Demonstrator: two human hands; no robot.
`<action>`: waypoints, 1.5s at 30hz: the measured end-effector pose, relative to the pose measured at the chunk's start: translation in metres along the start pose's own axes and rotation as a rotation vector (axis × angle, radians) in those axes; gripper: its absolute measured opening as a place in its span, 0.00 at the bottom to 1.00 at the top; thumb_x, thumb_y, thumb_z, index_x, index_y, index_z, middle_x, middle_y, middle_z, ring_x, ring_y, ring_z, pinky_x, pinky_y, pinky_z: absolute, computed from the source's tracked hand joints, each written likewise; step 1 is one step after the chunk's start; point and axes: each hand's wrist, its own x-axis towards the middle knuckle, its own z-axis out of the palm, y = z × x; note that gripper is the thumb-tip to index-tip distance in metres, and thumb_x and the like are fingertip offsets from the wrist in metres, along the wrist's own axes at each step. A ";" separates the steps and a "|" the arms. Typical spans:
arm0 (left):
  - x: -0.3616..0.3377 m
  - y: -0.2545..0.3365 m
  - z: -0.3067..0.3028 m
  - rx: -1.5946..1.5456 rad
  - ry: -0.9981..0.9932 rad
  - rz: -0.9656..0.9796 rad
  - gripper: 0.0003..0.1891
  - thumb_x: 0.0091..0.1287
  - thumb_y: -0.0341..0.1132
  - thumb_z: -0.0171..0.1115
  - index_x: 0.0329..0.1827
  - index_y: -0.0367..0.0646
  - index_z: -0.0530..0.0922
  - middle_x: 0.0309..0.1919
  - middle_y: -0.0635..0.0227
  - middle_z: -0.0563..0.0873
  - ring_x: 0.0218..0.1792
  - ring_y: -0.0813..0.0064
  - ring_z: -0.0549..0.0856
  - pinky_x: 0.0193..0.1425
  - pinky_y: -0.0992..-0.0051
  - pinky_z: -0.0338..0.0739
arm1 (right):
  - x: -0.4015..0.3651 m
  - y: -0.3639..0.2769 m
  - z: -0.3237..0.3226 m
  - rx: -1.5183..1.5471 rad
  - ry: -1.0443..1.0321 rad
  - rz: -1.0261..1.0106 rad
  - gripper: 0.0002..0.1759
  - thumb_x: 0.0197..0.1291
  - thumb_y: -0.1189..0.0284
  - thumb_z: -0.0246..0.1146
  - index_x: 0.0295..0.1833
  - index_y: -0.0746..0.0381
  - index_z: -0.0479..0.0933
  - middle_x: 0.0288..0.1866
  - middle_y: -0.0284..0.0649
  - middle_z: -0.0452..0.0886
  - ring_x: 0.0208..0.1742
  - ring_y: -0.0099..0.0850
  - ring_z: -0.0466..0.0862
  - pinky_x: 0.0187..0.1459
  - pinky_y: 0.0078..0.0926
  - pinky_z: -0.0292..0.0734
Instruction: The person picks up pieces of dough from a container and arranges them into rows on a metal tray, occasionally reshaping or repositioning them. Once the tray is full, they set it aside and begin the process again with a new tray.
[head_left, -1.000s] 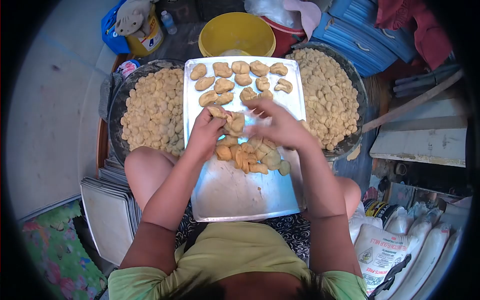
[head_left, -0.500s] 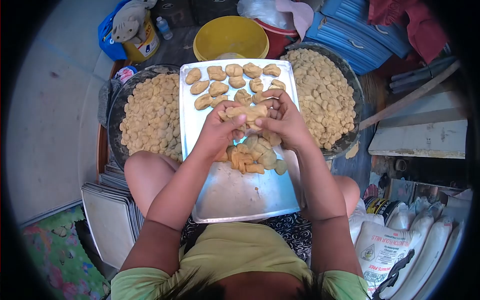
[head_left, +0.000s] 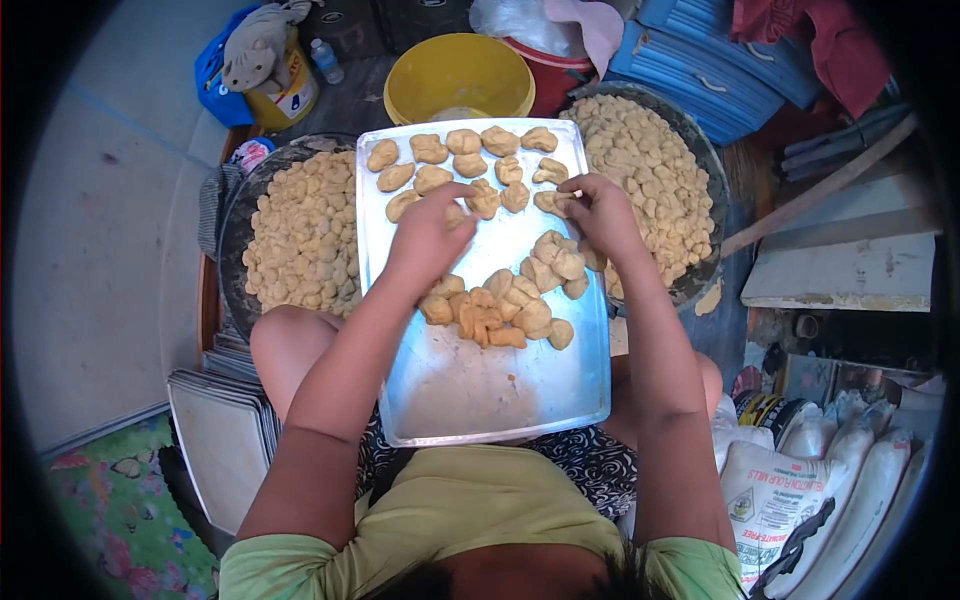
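Note:
A shiny metal baking tray (head_left: 480,400) rests across my lap. Rows of tan dough pieces (head_left: 466,142) are laid out on its far half. A loose heap of dough lumps (head_left: 515,300) sits mid-tray. My left hand (head_left: 435,235) is over the tray's left side, thumb and fingers around a dough piece (head_left: 455,216) that they partly hide. On the right edge, my right hand (head_left: 604,218) pinches another dough piece (head_left: 550,203) against the tray at the end of a row. Another lump (head_left: 592,256) lies partly hidden beneath that hand.
Wide round pans of dough pieces stand left (head_left: 305,220) and right (head_left: 650,180) of the tray. Beyond it is a yellow basin (head_left: 460,75). Stacked trays (head_left: 220,440) lean at left; flour sacks (head_left: 765,500) lie at right. A wooden stick (head_left: 820,185) juts in from the right.
My hands were together over the tray with dough between them. They have moved apart, left and right, each now at a dough piece in the near row. The heap is more visible.

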 end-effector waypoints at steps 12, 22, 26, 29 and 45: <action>0.014 0.003 0.027 0.699 -0.022 0.118 0.14 0.58 0.31 0.64 0.49 0.45 0.79 0.51 0.63 0.81 0.43 0.55 0.84 0.45 0.60 0.80 | 0.016 -0.005 0.006 0.053 0.010 -0.012 0.12 0.52 0.74 0.69 0.43 0.64 0.82 0.41 0.47 0.81 0.39 0.40 0.83 0.43 0.34 0.78; 0.015 0.018 0.037 0.748 -0.269 0.297 0.11 0.61 0.31 0.60 0.47 0.46 0.79 0.45 0.63 0.81 0.43 0.58 0.84 0.42 0.63 0.80 | 0.041 -0.004 0.016 -0.088 0.178 -0.050 0.14 0.54 0.69 0.68 0.44 0.64 0.82 0.41 0.49 0.80 0.43 0.46 0.83 0.48 0.38 0.77; -0.019 0.019 -0.007 0.040 -0.145 -0.153 0.15 0.64 0.30 0.61 0.55 0.45 0.78 0.47 0.64 0.83 0.42 0.65 0.85 0.43 0.69 0.81 | 0.004 -0.016 0.007 -0.271 -0.049 -0.125 0.18 0.53 0.71 0.70 0.50 0.62 0.80 0.45 0.46 0.78 0.46 0.43 0.81 0.50 0.35 0.77; -0.041 0.010 -0.029 -0.717 -0.142 -0.527 0.16 0.66 0.28 0.59 0.58 0.44 0.76 0.47 0.63 0.83 0.42 0.71 0.84 0.38 0.73 0.80 | -0.020 -0.062 0.014 0.109 -0.048 -0.289 0.19 0.53 0.71 0.71 0.51 0.62 0.80 0.44 0.46 0.77 0.47 0.40 0.80 0.50 0.34 0.76; -0.055 -0.046 -0.060 0.160 0.221 -0.093 0.15 0.62 0.23 0.60 0.52 0.37 0.81 0.46 0.59 0.81 0.41 0.62 0.84 0.45 0.70 0.79 | -0.016 -0.100 0.116 -0.181 -0.247 -0.226 0.18 0.53 0.76 0.64 0.52 0.62 0.81 0.47 0.49 0.80 0.49 0.46 0.81 0.51 0.40 0.77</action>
